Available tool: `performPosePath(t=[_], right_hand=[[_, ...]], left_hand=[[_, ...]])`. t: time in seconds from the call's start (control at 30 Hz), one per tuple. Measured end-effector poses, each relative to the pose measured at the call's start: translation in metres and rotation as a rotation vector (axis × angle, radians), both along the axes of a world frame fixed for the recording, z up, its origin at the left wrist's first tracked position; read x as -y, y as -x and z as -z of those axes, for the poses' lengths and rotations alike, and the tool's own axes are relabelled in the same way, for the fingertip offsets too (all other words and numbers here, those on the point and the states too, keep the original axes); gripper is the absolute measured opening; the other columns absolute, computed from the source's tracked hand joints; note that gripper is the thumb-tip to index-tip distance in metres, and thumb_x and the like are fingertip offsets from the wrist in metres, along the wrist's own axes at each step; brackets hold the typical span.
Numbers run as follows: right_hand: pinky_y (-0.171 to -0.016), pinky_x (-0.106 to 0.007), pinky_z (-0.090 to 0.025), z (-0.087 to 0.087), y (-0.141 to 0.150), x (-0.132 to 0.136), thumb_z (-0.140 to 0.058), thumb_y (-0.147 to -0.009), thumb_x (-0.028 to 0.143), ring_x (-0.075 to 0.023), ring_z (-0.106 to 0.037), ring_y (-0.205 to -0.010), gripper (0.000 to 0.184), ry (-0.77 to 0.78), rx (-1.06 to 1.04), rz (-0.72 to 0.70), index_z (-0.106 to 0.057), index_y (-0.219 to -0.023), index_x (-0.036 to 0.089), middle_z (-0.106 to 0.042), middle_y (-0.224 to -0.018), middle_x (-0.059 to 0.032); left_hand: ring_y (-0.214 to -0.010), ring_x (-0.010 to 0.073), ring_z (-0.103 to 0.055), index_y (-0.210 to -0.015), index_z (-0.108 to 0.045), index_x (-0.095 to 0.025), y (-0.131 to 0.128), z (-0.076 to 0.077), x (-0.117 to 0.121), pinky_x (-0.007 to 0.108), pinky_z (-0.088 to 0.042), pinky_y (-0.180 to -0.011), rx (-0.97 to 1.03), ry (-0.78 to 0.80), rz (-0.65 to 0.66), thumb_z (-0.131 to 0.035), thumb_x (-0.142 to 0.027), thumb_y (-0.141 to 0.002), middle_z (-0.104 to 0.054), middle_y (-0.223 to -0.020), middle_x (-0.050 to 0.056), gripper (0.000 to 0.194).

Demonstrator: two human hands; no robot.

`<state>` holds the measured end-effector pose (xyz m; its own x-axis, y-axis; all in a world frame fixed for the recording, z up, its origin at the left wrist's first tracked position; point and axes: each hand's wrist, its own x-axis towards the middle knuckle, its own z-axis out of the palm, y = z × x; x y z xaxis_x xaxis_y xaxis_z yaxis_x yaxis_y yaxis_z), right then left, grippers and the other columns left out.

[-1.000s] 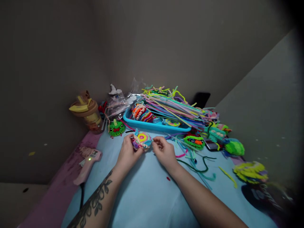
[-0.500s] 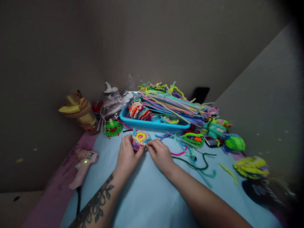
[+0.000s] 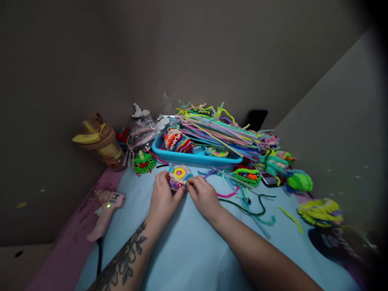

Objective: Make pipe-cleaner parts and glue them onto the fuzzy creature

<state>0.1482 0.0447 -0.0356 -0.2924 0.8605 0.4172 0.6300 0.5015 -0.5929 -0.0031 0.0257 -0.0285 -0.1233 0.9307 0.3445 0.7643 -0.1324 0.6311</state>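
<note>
A small multicoloured pipe-cleaner figure (image 3: 181,173) lies between my hands on the light blue cloth, with yellow and pink rings on top, blue tips and a cream edge. My left hand (image 3: 163,194) grips its left and near side, thumb and fingers closed on it. At the figure's right edge, my right hand (image 3: 203,194) pinches with thumb and forefinger; the exact bit between these fingertips is too small to make out. Part of the figure's near side is hidden by my fingers.
Behind stands a blue tray (image 3: 197,157) heaped with pipe cleaners (image 3: 218,131). A pink glue gun (image 3: 107,216) lies left, near a lidded cup (image 3: 101,145). Green pipe-cleaner figures (image 3: 144,162) sit around. Loose strands (image 3: 257,206) and a phone (image 3: 271,180) lie right.
My hands stay in nearly the same place on the figure, with only slight finger movement. The whole view has shifted very slightly.
</note>
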Motion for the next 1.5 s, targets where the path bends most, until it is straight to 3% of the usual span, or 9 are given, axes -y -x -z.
performPosePath(t=[0.5, 0.7, 0.87, 1.0, 1.17, 1.27, 1.5], right_hand=[[-0.07, -0.029, -0.045, -0.003, 0.002, 0.0, -0.047, -0.088, 0.014, -0.0211, -0.058, -0.081, 0.014, -0.051, 0.225, -0.019, -0.059, -0.088, 0.019, -0.062, -0.086, -0.0065], [-0.072, -0.028, -0.045, -0.001, 0.001, 0.0, -0.048, -0.088, 0.015, -0.0193, -0.059, -0.08, 0.013, -0.004, 0.106, -0.007, -0.059, -0.087, 0.02, -0.062, -0.084, -0.005], [-0.07, -0.028, -0.044, 0.002, -0.003, -0.006, -0.05, -0.084, 0.014, -0.0183, -0.057, -0.077, 0.01, 0.058, -0.1, 0.056, -0.057, -0.081, 0.02, -0.06, -0.079, -0.003], [-0.07, -0.028, -0.045, 0.002, -0.006, -0.009, -0.049, -0.08, 0.01, -0.0182, -0.057, -0.078, 0.012, 0.076, -0.229, 0.119, -0.056, -0.082, 0.019, -0.059, -0.08, -0.0035], [-0.072, -0.03, -0.046, 0.002, -0.008, -0.008, -0.051, -0.078, 0.01, -0.0193, -0.057, -0.08, 0.013, 0.086, -0.231, 0.142, -0.057, -0.084, 0.019, -0.059, -0.083, -0.0047], [-0.072, -0.03, -0.047, 0.005, -0.008, -0.007, -0.052, -0.078, 0.012, -0.0189, -0.058, -0.078, 0.012, 0.101, -0.21, 0.123, -0.058, -0.083, 0.02, -0.06, -0.082, -0.0042], [-0.075, -0.03, -0.049, 0.008, -0.009, -0.009, -0.05, -0.082, 0.014, -0.0189, -0.062, -0.081, 0.015, 0.06, -0.211, 0.069, -0.063, -0.085, 0.021, -0.067, -0.084, -0.0037]], left_hand=[[-0.108, 0.0305, -0.05, -0.116, -0.038, -0.014, -0.003, 0.001, 0.0, 0.047, -0.044, -0.09, -0.061, -0.021, -0.021, -0.063, -0.025, -0.073, -0.047, -0.111, 0.014, 0.051], [-0.109, 0.0304, -0.048, -0.116, -0.039, -0.013, -0.001, -0.001, 0.0, 0.048, -0.043, -0.092, -0.031, 0.005, -0.002, -0.064, -0.03, -0.073, -0.048, -0.112, 0.015, 0.052], [-0.106, 0.0273, -0.052, -0.122, -0.033, -0.016, 0.005, 0.003, 0.002, 0.046, -0.046, -0.089, 0.11, 0.1, 0.04, -0.064, -0.035, -0.073, -0.044, -0.118, 0.014, 0.061], [-0.107, 0.0265, -0.052, -0.125, -0.031, -0.016, 0.013, 0.007, 0.001, 0.047, -0.043, -0.092, 0.146, 0.129, 0.041, -0.066, -0.027, -0.07, -0.042, -0.123, 0.015, 0.066], [-0.118, 0.0278, -0.045, -0.128, -0.027, -0.016, 0.019, 0.006, -0.005, 0.044, -0.043, -0.091, 0.297, 0.209, 0.048, -0.061, -0.017, -0.068, -0.042, -0.128, 0.017, 0.069], [-0.109, 0.0237, -0.052, -0.129, -0.025, -0.017, 0.02, 0.004, -0.006, 0.038, -0.047, -0.084, 0.444, 0.281, 0.082, -0.058, -0.013, -0.068, -0.047, -0.122, 0.015, 0.07], [-0.089, 0.0201, -0.058, -0.129, -0.029, -0.014, 0.026, 0.005, -0.005, 0.032, -0.05, -0.069, 0.405, 0.281, 0.03, -0.058, -0.02, -0.073, -0.051, -0.108, 0.012, 0.063]])
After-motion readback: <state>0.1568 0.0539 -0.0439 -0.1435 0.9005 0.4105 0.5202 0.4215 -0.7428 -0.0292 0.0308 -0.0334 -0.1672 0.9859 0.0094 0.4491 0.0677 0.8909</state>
